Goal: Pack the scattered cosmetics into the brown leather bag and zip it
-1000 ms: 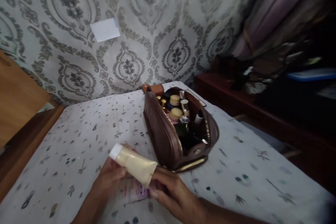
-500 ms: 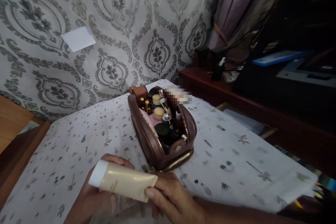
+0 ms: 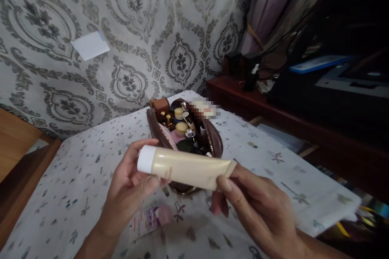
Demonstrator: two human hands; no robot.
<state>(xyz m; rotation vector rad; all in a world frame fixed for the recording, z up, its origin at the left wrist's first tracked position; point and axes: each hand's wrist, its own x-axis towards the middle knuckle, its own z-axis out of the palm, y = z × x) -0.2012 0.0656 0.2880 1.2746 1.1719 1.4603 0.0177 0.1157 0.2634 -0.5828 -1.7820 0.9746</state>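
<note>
A cream-coloured squeeze tube (image 3: 188, 170) with a white cap is held sideways in front of me. My right hand (image 3: 258, 206) pinches its flat crimped end between thumb and fingers. At the cap end, my left hand (image 3: 130, 186) has its thumb below the tube and its fingers behind it. Beyond the tube stands an open brown toiletry bag (image 3: 217, 139) with a gold zip, its near part covered by the tube. Round beige-lidded jars (image 3: 181, 128), gold-capped bottles (image 3: 169, 120) and other cosmetics fill it. Under my hands lies a pink and white package (image 3: 152, 220).
A white cloth with a plant print (image 3: 100, 141) covers the table. Behind it rises a patterned wall with a white card (image 3: 90, 45). On the right is a dark red desk (image 3: 225, 89) with an open drawer holding papers (image 3: 279, 137). A small pixelated item lies behind the bag.
Both hands have lifted the tube up and to the right, so it now covers the near part of the bag. The pink and white package has come into clearer view below.
</note>
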